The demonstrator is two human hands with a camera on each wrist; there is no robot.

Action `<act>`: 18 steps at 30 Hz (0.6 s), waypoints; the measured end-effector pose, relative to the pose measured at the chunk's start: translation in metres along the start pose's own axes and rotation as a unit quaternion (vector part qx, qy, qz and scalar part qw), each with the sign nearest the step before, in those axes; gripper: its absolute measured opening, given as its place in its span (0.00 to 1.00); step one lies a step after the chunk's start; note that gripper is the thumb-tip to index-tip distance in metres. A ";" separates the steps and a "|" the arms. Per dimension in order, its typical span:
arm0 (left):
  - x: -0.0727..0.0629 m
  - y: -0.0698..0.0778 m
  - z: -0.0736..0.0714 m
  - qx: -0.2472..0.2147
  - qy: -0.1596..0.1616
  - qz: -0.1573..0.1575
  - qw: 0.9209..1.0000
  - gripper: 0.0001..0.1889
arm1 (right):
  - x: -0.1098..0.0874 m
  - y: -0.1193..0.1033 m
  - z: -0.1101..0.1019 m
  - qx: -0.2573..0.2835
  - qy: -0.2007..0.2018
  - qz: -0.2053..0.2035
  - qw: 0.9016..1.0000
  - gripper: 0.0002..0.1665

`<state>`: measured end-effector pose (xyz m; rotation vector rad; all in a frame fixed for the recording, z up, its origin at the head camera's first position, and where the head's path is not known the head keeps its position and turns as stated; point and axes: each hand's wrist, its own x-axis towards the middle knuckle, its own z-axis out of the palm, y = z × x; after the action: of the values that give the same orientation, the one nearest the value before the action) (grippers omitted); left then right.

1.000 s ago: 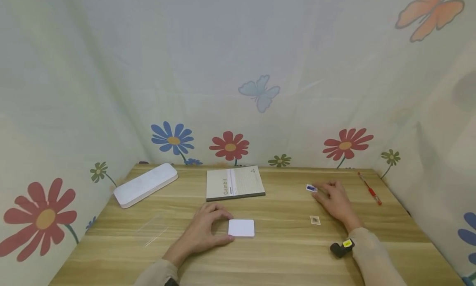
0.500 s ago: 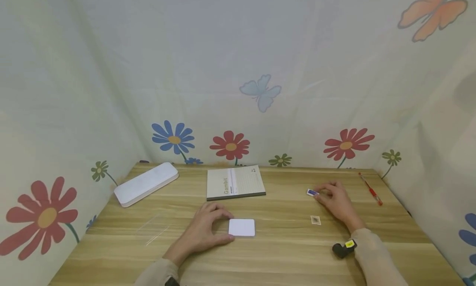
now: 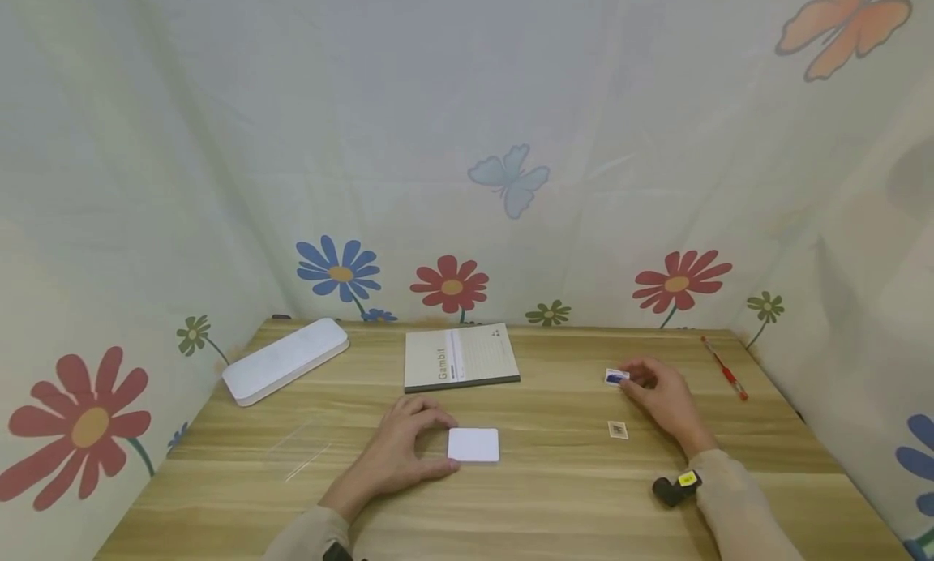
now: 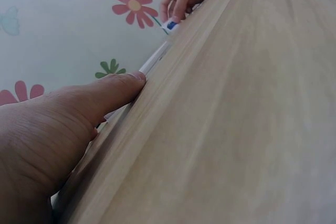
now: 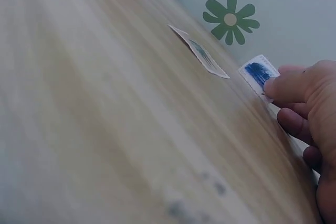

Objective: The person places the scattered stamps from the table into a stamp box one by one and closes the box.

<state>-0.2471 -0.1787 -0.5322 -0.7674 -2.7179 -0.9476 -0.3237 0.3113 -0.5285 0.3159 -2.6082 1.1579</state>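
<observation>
My right hand (image 3: 664,399) pinches a blue-and-white postage stamp (image 5: 257,73) by one corner between thumb and index finger. In the right wrist view the stamp's printed face is tilted up, with my thumb over its lower edge. A second, pale stamp with a dark picture (image 3: 618,430) lies on the table nearer to me, its edges curling a little. My left hand (image 3: 401,447) holds a small white card-like block with rounded corners (image 3: 474,446) at its left end, thumb at the near corner and fingers at the far one. In the left wrist view my thumb hides most of that block.
A notebook marked Gambit (image 3: 460,357) lies at the back middle of the wooden table (image 3: 554,504). A white case (image 3: 286,361) stands at the back left, and a transparent sheet (image 3: 299,451) lies in front of it. A red pen (image 3: 726,369) is at the far right.
The right hand has drawn the blue stamp slightly right and toward me, turning its tilt along the way. The left hand and the white block have stayed in place.
</observation>
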 end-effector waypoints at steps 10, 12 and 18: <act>0.000 -0.005 0.002 0.002 0.001 0.000 1.000 0.28 | 0.001 -0.006 0.002 0.095 0.099 0.013 0.990 0.13; 0.000 -0.005 0.002 0.003 0.000 0.000 1.000 0.28 | 0.001 -0.007 0.002 0.132 0.110 0.016 0.985 0.14; 0.000 -0.002 0.000 -0.002 -0.004 -0.001 1.000 0.29 | 0.000 -0.013 0.003 0.178 0.110 0.013 0.978 0.15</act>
<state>-0.2477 -0.1798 -0.5335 -0.7722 -2.7247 -0.9522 -0.3201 0.3011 -0.5216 0.2086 -2.2177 1.5729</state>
